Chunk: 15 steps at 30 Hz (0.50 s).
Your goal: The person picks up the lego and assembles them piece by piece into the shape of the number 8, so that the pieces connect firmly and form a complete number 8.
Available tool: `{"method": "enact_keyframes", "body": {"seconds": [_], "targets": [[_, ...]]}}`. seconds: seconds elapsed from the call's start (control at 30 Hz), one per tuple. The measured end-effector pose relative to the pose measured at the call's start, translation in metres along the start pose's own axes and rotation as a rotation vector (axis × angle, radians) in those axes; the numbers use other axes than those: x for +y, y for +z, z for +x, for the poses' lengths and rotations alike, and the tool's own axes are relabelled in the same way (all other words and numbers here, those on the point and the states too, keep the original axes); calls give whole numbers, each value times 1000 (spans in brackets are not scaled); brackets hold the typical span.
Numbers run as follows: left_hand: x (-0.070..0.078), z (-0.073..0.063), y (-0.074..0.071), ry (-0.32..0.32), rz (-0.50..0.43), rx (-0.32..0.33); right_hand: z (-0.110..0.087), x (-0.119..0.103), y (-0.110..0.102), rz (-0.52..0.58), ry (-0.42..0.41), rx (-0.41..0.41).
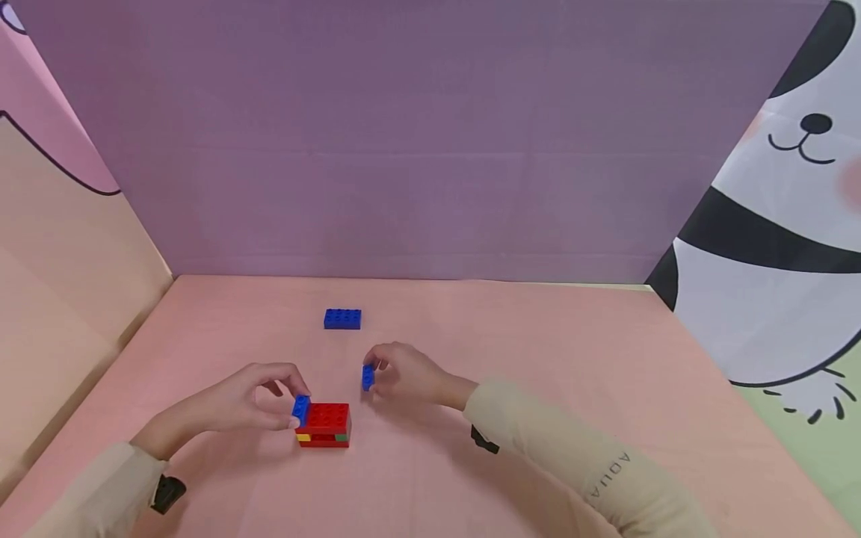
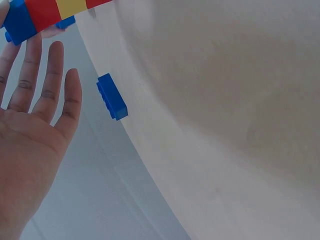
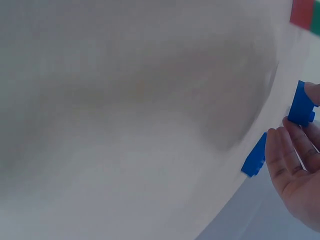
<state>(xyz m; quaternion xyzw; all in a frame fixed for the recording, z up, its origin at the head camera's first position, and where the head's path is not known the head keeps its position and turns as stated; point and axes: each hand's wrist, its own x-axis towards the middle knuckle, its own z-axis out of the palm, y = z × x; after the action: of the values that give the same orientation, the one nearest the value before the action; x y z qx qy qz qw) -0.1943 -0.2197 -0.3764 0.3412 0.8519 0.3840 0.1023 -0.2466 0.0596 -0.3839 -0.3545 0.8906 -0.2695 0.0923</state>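
Note:
A small stack of toy bricks stands on the table: a red brick (image 1: 329, 416) on top, a yellow brick (image 1: 304, 438) and a green brick (image 1: 341, 438) under it, red again at the bottom. Along the stack's left end lies a narrow blue brick (image 1: 301, 409); my left hand (image 1: 232, 400) pinches it between thumb and forefinger. To the right of the stack and apart from it, my right hand (image 1: 410, 373) holds another narrow blue brick (image 1: 368, 378) between thumb and fingertips. This brick shows its side and studs in the right wrist view (image 3: 301, 105).
Farther back on the pink table (image 1: 538, 359) lies a larger blue brick (image 1: 342, 319), studs up. A purple panel (image 1: 417, 149) rises behind the table's far edge. Printed panels flank it, with a panda (image 1: 773, 321) on the right one.

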Motion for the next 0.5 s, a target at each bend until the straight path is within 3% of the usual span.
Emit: {"method": "enact_keyframes", "body": {"seconds": [0.33, 0.5], "targets": [[0, 0, 0, -4, -11, -6, -13, -23, 4, 19, -8, -32], [0, 0, 0, -2, -9, -6, -17, -30, 3, 12, -43, -11]]}}
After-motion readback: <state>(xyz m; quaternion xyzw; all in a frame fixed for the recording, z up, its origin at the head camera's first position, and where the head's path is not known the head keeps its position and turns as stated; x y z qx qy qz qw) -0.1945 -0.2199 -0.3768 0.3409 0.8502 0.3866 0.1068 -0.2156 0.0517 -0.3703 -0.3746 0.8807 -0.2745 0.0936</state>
